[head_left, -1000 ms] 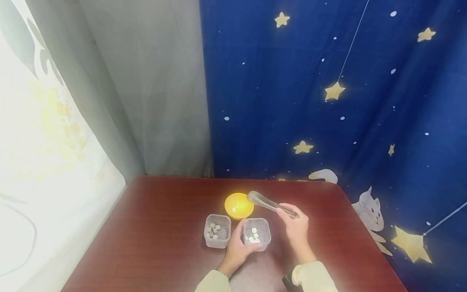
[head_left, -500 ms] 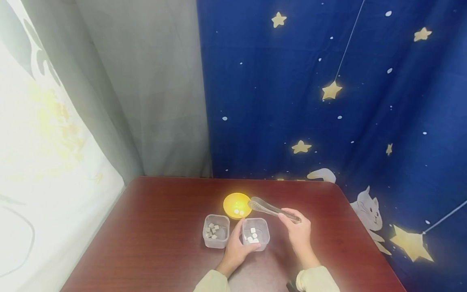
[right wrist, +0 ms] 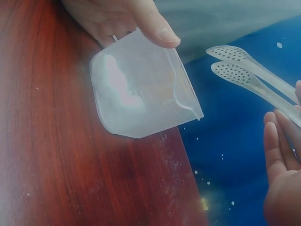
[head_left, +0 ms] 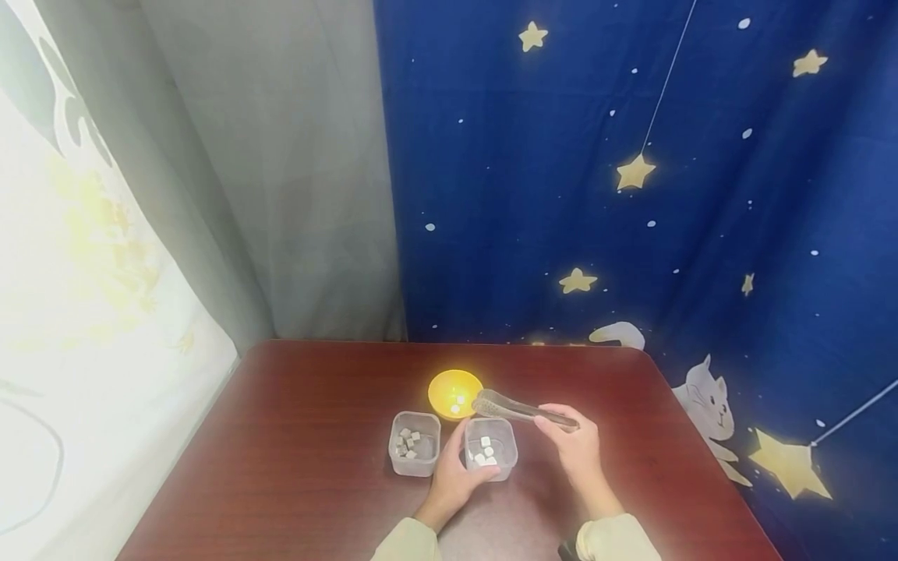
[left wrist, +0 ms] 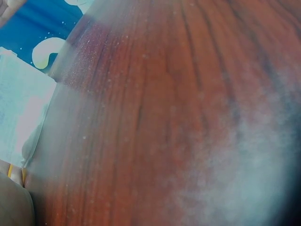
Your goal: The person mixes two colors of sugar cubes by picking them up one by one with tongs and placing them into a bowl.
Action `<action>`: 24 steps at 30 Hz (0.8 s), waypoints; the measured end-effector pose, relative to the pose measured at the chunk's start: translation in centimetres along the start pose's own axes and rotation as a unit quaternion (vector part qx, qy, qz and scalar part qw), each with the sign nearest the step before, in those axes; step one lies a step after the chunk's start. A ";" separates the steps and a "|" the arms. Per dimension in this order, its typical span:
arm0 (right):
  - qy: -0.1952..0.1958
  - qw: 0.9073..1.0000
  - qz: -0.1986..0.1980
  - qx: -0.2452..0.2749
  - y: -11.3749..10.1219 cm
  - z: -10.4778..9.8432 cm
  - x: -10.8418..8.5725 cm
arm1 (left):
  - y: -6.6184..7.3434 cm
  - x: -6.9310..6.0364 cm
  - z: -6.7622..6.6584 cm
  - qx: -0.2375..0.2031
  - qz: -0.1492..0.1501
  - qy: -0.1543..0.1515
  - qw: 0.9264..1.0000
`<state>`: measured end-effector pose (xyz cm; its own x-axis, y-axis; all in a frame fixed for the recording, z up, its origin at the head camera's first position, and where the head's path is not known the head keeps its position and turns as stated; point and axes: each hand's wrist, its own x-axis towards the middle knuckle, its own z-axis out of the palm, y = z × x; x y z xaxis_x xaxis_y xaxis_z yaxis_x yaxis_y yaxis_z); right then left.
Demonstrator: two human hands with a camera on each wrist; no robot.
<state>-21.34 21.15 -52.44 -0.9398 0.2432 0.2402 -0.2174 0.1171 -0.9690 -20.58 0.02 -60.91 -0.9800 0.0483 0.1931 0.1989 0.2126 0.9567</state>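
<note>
My left hand (head_left: 452, 477) grips a clear plastic container (head_left: 510, 460), thumb over its near rim and fingers along its left side. Several small white cubes (head_left: 486, 442) lie inside it. In my right hand (head_left: 578, 446) is a pair of metal tongs (head_left: 519, 409), held by the handle end. Their perforated tips (right wrist: 230, 73) stand slightly apart with nothing visible between them in the right wrist view. By the head view, the tips are at the right edge of a yellow bowl (head_left: 438, 389); touching or above it, I cannot tell. Two white pieces (head_left: 457, 403) lie in the bowl.
A second clear container (head_left: 429, 466) with several greyish cubes (head_left: 408, 442) stands left of my left hand. All of this is on a dark red wooden table (head_left: 316, 452). Grey and blue star-patterned curtains (head_left: 491, 195) hang behind the far edge.
One second ago a single white piece showed in the bowl; now two show, slightly shifted. The tongs have come lower and nearer. My left hand keeps its grip on the container.
</note>
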 end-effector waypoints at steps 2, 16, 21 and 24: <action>-0.004 1.000 0.001 -0.003 0.1 -0.1 -0.1 | -0.1 0.0 0.0 -0.002 0.003 0.000 1.000; -0.047 0.998 0.011 -0.034 0.4 -1.1 -0.4 | 0.1 0.0 -0.2 0.012 -0.004 -0.005 1.000; -0.072 0.995 -0.003 -0.071 0.5 -1.0 -0.5 | 0.0 0.1 -0.2 0.014 -0.005 -0.006 1.000; -0.084 0.993 -0.007 -0.085 0.6 -0.8 -0.5 | 0.0 0.1 -0.1 0.011 -0.002 -0.006 1.000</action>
<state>-20.79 21.83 -53.09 -0.9706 0.0779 0.2277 -0.1975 0.2832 -0.9385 -20.67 -0.12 -60.91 -0.9806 0.0590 0.1870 0.1957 0.2343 0.9522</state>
